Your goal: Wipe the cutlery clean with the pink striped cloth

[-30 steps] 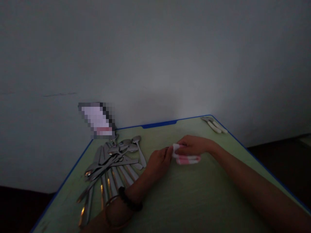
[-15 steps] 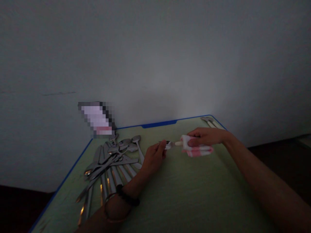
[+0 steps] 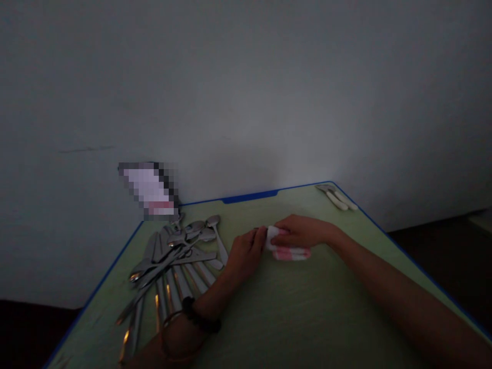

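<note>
My left hand is closed just right of the cutlery pile, with dark bracelets on its wrist. It grips a white-handled piece of cutlery, now hidden by the fingers and cloth; its kind cannot be made out. Pressed right up against those fingers is a folded pink-and-white cloth. My right hand is closed over this cloth from above, its fingers pointing left, and the cloth's lower fold hangs out beneath them. Both hands meet above the middle of the pale green table.
Several metal spoons and knives lie heaped at the left. Two white-handled utensils rest in the back right corner. A pixelated, screen-like object stands at the back left. Behind the blue-edged table rises a grey wall.
My right hand and the cloth have moved left along the cutlery's white handle, up to my left hand. The metal part and handle that showed between the hands are now covered.
</note>
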`<act>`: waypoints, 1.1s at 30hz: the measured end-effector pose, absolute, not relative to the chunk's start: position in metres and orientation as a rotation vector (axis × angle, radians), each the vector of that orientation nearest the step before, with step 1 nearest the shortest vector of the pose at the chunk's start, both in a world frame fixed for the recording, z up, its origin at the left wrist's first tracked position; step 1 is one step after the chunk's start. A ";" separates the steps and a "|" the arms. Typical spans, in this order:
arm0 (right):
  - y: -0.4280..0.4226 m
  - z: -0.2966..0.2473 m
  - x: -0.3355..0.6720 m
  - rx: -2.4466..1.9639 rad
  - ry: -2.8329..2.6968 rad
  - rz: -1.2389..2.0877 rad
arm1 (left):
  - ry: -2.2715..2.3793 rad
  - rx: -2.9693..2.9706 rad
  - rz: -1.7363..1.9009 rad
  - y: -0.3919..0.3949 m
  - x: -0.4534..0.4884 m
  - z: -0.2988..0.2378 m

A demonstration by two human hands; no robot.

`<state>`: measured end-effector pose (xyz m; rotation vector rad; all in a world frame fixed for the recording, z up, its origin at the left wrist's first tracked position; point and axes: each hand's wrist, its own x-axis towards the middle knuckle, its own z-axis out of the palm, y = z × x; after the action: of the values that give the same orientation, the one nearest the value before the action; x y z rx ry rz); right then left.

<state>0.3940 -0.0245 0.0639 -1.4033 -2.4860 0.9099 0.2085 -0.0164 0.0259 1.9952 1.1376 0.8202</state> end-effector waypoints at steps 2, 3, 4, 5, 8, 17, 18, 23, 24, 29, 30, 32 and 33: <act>-0.025 0.066 0.392 -1.406 -2.469 0.880 | 1.145 1.972 0.837 -0.015 0.207 0.026; -0.025 0.068 0.394 -1.403 -2.460 0.906 | 1.152 1.955 0.847 -0.015 0.207 0.026; -0.025 0.071 0.397 -1.400 -2.453 0.953 | 1.158 1.934 0.856 -0.014 0.206 0.025; -0.025 0.074 0.402 -1.394 -2.451 1.019 | 1.163 1.910 0.864 -0.013 0.205 0.025; -0.026 0.084 0.424 -1.386 -2.418 1.183 | 1.173 1.825 0.887 -0.010 0.203 0.023; -0.024 0.083 0.430 -1.326 -2.259 1.191 | 1.080 1.579 0.988 -0.003 0.206 0.016; -0.023 0.079 0.423 -1.328 -2.232 1.144 | 1.058 1.566 0.994 -0.004 0.207 0.016; -0.019 0.046 0.382 -1.313 -2.028 0.870 | 0.986 1.553 1.040 -0.006 0.207 0.019; -0.019 0.039 0.375 -1.299 -1.992 0.852 | 0.990 1.548 1.065 -0.005 0.206 0.019; -0.025 0.028 0.353 -1.305 -1.866 0.853 | 1.059 1.525 1.175 -0.006 0.203 0.025; -0.027 0.030 0.350 -1.309 -1.853 0.866 | 1.082 1.522 1.201 -0.008 0.203 0.027; -0.031 0.039 0.346 -1.313 -1.840 0.880 | 1.126 1.516 1.251 -0.013 0.202 0.034; -0.033 0.045 0.345 -1.316 -1.836 0.871 | 1.143 1.513 1.271 -0.015 0.201 0.037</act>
<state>0.3450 -0.0329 0.0449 -1.3156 -1.8358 0.8715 0.2014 -0.0155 0.0374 1.5128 1.1432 1.2714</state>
